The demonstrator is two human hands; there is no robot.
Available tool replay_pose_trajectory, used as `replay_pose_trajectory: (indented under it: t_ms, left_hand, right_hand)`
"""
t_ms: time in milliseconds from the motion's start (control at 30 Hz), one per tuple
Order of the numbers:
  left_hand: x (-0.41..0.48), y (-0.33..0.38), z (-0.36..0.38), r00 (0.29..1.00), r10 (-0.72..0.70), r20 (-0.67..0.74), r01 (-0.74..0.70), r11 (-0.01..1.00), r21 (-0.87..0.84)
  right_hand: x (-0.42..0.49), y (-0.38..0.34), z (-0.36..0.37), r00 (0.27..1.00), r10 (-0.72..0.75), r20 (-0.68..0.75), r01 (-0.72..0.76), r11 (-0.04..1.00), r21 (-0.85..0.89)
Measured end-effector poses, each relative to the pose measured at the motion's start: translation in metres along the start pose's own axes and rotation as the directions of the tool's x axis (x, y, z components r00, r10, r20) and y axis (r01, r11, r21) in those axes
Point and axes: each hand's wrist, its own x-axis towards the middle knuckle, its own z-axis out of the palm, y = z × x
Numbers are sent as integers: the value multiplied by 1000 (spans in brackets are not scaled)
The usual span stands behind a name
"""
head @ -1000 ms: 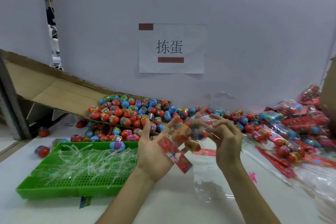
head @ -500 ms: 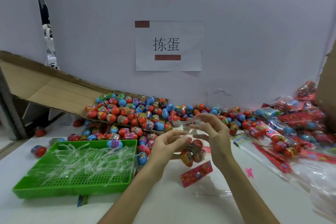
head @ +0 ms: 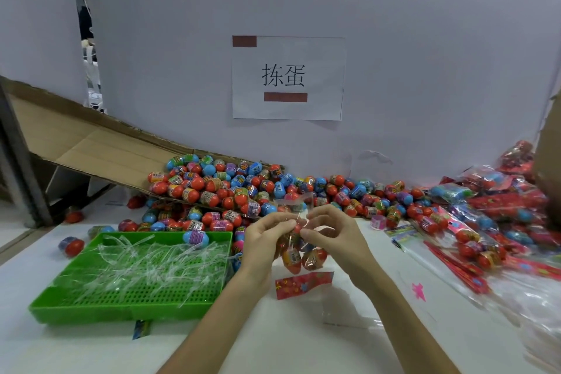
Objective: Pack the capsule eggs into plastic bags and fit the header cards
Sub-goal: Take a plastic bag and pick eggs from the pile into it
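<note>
A white counter (head: 273,343) meets a pale grey wall (head: 425,70) bearing a white paper sign (head: 288,77); a brown cardboard ramp (head: 100,146) carries a heap of red and blue plastic capsule eggs (head: 227,188) behind a green perforated plastic tray (head: 91,313) of clear strips (head: 145,264). Mid-counter, the left hand (head: 264,240) and right hand (head: 337,237) both pinch the neck of a clear plastic bag (head: 299,255) holding a few red eggs; a red printed header card (head: 303,284) sits just below it. Whether that card touches the bag is unclear; packed bags (head: 485,222) at right are blurred.
</note>
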Motion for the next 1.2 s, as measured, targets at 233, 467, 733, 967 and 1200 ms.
replay_pose_trajectory:
  t_ms: [233,467,733,967,1200]
  left_hand:
    - [5,-1,-4,993,10,-121,-13,1000,-26]
    - [1,0,-2,992,76,-97,-79,997,-23]
    - [3,-1,-3,994,47,-98,-48,999,-3]
    - [5,-2,-1,992,36,-125,-43,998,-49]
    - [5,-2,-3,977,43,-211,-56,997,-56]
  right_hand:
    - [-1,0,10,995,49,83,-48,999,-4]
    - [-4,1,9,999,14,-29,-13,1000,29]
    - [-4,-3,12,996,-15,-89,21,998,67]
    - [-2,-1,6,982,-18,-188,40,993,115]
    - [-3,-1,11,987,-33,-155,45,996,75]
